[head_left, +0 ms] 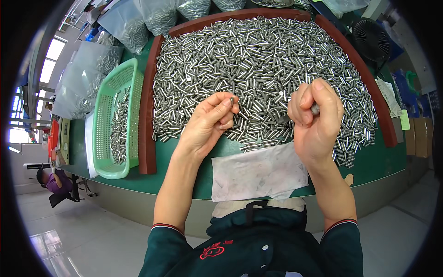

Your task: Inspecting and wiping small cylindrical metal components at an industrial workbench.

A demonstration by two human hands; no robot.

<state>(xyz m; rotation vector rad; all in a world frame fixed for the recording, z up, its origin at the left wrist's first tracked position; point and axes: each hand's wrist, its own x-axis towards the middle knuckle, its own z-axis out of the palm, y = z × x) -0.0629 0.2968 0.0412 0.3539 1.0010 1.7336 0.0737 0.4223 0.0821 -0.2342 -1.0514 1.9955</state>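
A broad pile of short, shiny metal pins point(249, 60) covers the green tabletop in front of me. Over its near edge, my left hand point(207, 119) is closed in a pinch, thumb against forefinger, with the end of a small metal pin point(232, 99) showing at the fingertips. To the right, my right hand point(318, 115) is curled into a fist above the pile. A grey metal pin end point(315, 110) shows between its fingers; how many pins it holds is hidden. Below and between both hands lies a smudged whitish cloth point(258, 173).
Dark red bars point(148, 111) border the pile on the left, back and right. A green plastic basket point(104, 161) with more pins stands at left. Clear bags of pins point(124, 27) line the back. A black fan point(370, 39) stands at back right; a seated person point(60, 182) is far left.
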